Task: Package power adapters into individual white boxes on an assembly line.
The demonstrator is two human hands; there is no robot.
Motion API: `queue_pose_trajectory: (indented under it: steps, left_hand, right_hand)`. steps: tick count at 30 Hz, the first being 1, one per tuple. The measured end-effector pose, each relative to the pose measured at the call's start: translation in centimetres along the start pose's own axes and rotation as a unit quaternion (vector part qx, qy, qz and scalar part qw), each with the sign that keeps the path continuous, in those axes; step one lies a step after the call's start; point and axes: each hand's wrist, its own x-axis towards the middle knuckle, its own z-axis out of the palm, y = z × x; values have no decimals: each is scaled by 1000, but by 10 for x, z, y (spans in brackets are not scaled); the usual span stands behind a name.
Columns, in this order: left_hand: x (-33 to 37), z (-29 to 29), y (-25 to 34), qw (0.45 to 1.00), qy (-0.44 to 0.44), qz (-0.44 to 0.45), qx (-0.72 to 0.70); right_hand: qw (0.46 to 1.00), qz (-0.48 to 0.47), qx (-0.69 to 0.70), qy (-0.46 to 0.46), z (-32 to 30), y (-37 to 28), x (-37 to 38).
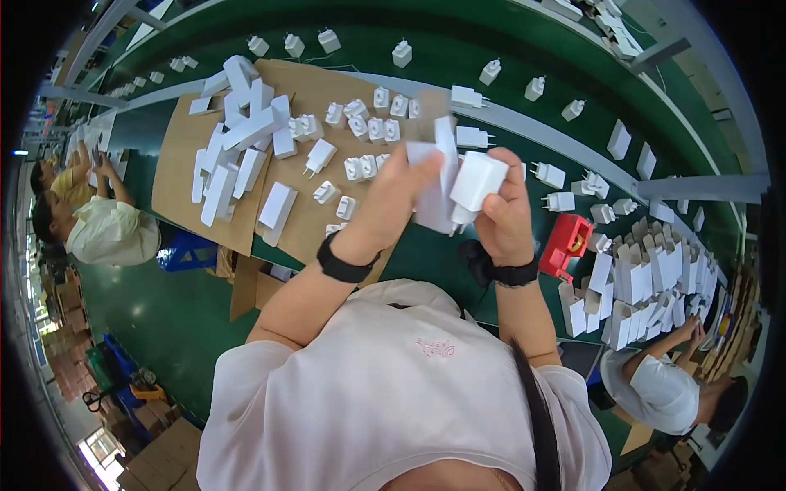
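In front of my chest, my left hand grips a small white carton, its upper flaps smeared by motion. Beside the carton, my right hand holds a white plug-in charger between thumb and fingers, with the pins pointing down. The charger is close against the carton's right side; I cannot tell whether they touch. Black bands circle both wrists. Several white chargers lie on a brown cardboard sheet left of my hands. More chargers rest on the green table to the right.
A pile of white cartons covers the cardboard's left part. At the right stand a red tape dispenser and rows of open white cartons. Beyond a grey rail, chargers stand on a green belt. Other people sit at left and right.
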Motion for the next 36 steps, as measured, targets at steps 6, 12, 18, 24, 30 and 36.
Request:
queue_pose_trajectory:
  steps: [6,12,18,24,30,36]
  left_hand:
    - [19,3,-31,941,6,91,326]
    - [27,30,-31,880,-34,144,452]
    - [47,34,-39,874,-35,144,462]
    - [58,34,-56,946,-59,44,315]
    - [70,28,-61,959,-55,62,273]
    - [75,8,-52,876,-31,172,449]
  right_hand:
    - [983,-114,-89,109,-16,-40,8]
    - [929,-156,-322,96,-32,-60,25]
    - [839,-201,-503,60,-50,-72,26]
    - [831,-210,-510,73,-68,-64,29]
    - [843,-175,-506,52,-66,-60,37]
    - [948,23,-307,84,-67,-42,79]
